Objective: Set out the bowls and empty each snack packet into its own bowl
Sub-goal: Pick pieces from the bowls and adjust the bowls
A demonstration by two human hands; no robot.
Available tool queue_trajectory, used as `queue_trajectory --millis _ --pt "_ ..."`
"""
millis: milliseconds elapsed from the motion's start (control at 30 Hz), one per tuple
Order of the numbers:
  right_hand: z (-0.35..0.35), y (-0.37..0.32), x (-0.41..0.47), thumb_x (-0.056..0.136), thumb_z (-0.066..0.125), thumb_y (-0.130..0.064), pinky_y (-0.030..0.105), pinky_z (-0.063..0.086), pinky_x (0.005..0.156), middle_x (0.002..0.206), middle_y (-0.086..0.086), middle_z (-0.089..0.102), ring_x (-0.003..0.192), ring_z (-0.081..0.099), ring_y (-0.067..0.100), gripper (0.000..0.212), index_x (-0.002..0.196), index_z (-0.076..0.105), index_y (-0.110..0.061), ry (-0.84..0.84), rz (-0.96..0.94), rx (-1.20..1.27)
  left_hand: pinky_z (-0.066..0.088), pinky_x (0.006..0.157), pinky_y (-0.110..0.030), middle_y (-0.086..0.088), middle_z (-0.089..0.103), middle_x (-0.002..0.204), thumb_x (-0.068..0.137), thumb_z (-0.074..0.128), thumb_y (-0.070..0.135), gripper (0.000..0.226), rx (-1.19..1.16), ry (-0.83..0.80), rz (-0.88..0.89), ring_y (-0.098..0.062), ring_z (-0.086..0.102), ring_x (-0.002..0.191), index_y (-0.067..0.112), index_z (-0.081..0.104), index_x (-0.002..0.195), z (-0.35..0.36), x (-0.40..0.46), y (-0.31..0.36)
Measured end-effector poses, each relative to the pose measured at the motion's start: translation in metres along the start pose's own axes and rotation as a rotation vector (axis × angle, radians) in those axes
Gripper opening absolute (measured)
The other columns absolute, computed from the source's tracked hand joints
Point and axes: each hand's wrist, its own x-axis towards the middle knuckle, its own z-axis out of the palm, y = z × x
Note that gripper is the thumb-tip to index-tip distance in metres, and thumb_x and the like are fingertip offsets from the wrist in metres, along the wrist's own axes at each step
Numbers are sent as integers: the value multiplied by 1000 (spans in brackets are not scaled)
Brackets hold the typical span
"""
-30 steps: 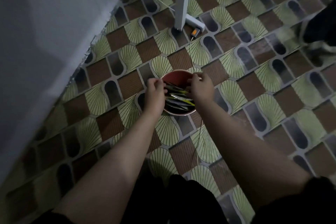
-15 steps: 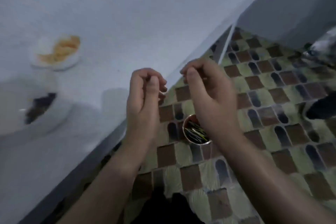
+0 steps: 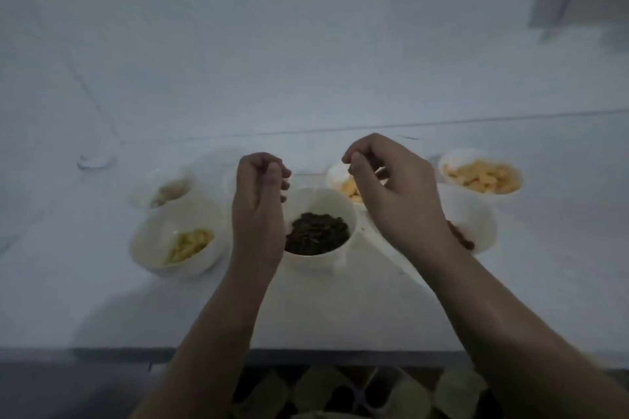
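Observation:
Several white bowls stand on the white table (image 3: 340,309). The middle bowl (image 3: 326,196) holds a dark snack. Left of it, one bowl (image 3: 153,238) holds yellow pieces, and behind that another bowl (image 3: 149,182) holds pale pieces. At the far right a bowl (image 3: 456,156) holds orange-yellow crackers. My right wrist partly hides a bowl (image 3: 476,211) of reddish-brown bits, and my right hand partly hides a bowl (image 3: 335,176) of orange pieces. My left hand (image 3: 260,190) and right hand (image 3: 391,184) hover over the bowls with fingers curled, nothing visible in them. No packet shows.
The table's front edge (image 3: 306,354) runs across the bottom, with patterned floor tiles (image 3: 340,391) below it. A small pale object (image 3: 93,161) lies at the back left of the table. A grey wall (image 3: 306,27) rises behind.
The view has swung up from the floor and its red bin of empty packets to the table. Both hands rose from the bin and now hover over the bowls.

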Motion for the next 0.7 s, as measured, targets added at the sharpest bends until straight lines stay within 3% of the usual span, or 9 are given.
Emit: queue_trajectory --millis 100,200,367,533,600,700 --pt "62 1 22 94 52 -14 13 41 63 83 -17 63 79 56 4 15 87 64 -17 -94 -8 -10 46 74 -24 12 59 86 100 42 17 11 108 58 -7 -5 56 79 22 51 96 -52 31 -28" --pt "114 6 41 95 51 -14 8 40 64 81 -18 61 82 55 1 16 88 65 -17 -179 -2 -46 46 79 -31 7 60 93 100 44 18 11 227 64 -74 -10 57 86 25 51 96 -97 59 -55" --pt "188 21 75 94 51 -16 8 38 65 86 -12 63 76 56 6 15 91 65 -21 -337 16 -205 43 67 -12 6 58 97 98 48 20 5 420 -12 -227 -4 54 83 23 52 99 -154 111 -102" --pt "255 46 102 94 48 -21 38 52 80 97 -4 65 89 60 17 17 103 63 -19 -550 142 -397 47 95 -43 -1 60 116 94 48 29 23 810 -266 -390 -22 57 103 20 57 114 -184 173 -169" --pt "279 56 112 95 49 -29 41 52 84 101 -1 67 96 61 20 19 104 63 -20 -640 180 -481 48 95 -46 -5 60 120 91 47 33 33 914 -353 -453 -26 56 107 19 56 119 -187 191 -189" --pt "307 68 124 93 55 -44 35 50 82 109 0 65 102 60 21 32 112 62 -19 -845 166 -688 49 90 -47 -8 60 113 82 48 37 37 1079 -487 -510 -27 57 98 18 58 112 -186 210 -208"
